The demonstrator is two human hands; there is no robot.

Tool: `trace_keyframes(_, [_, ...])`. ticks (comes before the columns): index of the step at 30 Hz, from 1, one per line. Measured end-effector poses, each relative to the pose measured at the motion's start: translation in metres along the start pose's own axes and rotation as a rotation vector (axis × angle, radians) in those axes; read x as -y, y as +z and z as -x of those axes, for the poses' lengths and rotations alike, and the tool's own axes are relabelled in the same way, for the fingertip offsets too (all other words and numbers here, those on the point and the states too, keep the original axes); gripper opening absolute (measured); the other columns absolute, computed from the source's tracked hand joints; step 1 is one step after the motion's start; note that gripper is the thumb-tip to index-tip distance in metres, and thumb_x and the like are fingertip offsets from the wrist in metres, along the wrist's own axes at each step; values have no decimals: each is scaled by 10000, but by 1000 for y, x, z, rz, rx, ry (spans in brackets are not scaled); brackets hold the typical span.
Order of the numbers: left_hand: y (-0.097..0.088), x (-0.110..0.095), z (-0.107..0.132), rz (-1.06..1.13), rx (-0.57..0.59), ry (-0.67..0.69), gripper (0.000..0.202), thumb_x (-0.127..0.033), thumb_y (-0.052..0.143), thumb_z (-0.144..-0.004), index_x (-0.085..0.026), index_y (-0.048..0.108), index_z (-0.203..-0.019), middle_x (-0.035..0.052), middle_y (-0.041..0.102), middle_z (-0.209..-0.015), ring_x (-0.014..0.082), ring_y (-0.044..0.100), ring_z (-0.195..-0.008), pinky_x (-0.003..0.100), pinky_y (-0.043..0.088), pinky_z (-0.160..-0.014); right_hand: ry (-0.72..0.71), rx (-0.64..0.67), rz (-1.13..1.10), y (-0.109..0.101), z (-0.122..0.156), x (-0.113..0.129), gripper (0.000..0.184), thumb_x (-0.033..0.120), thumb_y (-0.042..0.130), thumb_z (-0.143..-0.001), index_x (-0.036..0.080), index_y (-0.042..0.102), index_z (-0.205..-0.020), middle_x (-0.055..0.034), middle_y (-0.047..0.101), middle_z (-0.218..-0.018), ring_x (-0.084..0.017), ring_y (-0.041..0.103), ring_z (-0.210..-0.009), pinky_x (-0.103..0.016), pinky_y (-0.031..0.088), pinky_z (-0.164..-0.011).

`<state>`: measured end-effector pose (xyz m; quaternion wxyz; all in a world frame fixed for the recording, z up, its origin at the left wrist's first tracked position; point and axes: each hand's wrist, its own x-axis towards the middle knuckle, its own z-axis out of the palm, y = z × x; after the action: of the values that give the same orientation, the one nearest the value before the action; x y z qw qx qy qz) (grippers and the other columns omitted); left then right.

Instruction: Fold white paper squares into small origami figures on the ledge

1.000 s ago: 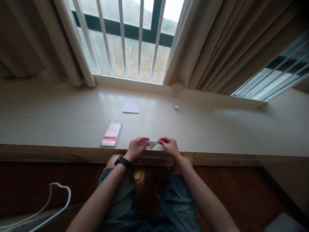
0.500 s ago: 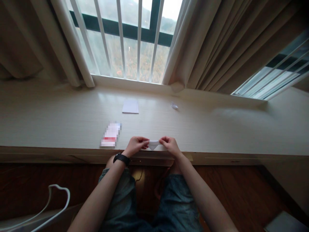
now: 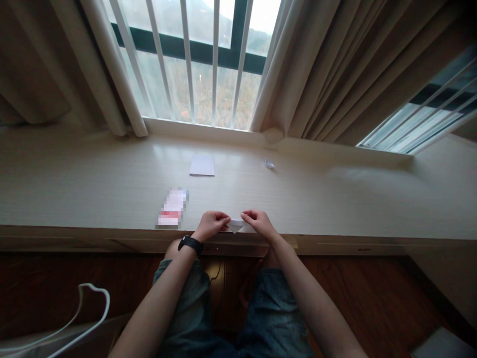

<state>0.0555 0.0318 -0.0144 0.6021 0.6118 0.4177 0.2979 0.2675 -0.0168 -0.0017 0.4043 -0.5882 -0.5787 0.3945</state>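
Note:
Between my two hands is a small piece of folded white paper [image 3: 235, 226], its visible part a triangle pointing down toward me, just over the desk's front edge. My left hand [image 3: 212, 223], with a black watch on the wrist, pinches the paper's left end between thumb and fingers. At the opposite end, my right hand [image 3: 258, 222] is closed in a pinch, thumb and forefinger on the paper's upper right. The finer folds are too small to make out.
On the pale desk [image 3: 335, 204] lie a stack of white paper [image 3: 202, 165], a small folded paper piece [image 3: 269, 164] and a blurred-out phone-like object [image 3: 173, 208]. Beyond are a barred window [image 3: 201, 74] and curtains [image 3: 316, 64]. A white curved handle [image 3: 106, 298] rises at lower left.
My right hand has shifted slightly left along the paper, closer to my left hand. The left hand keeps its pinch almost in place.

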Motion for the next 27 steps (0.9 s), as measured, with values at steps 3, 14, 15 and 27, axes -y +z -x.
trace_keyframes(3, [0,-1,0,-16,-2,1,255,-381,710,-747,-143,725,-836,53,734,-754,170,698,-635,264,575,-589,-5,75,87,2,0,5,283,421,629,-781,163,741,-815,-50,730,-790,-182,623,-721,-268,449,-654])
trace_keyframes(14, [-2,-13,-3,-102,119,-42,354,-443,704,-710,-108,711,-826,68,710,-725,169,662,-641,237,510,-569,17,37,171,6,5,-2,256,380,632,-764,149,722,-704,-37,693,-666,-153,564,-604,-251,400,-586])
trace_keyframes(15, [-1,-14,-5,-160,133,-29,358,-455,690,-718,-115,717,-826,65,709,-729,165,653,-640,226,491,-552,16,35,172,6,6,-2,254,380,630,-768,151,723,-710,-38,695,-674,-155,570,-613,-252,402,-591])
trace_keyframes(27, [5,-6,-11,-480,137,120,431,-524,566,-789,-140,743,-867,38,679,-673,142,565,-599,215,352,-523,-29,102,88,0,10,-1,321,456,626,-785,146,703,-750,-29,668,-704,-146,545,-640,-251,398,-605])
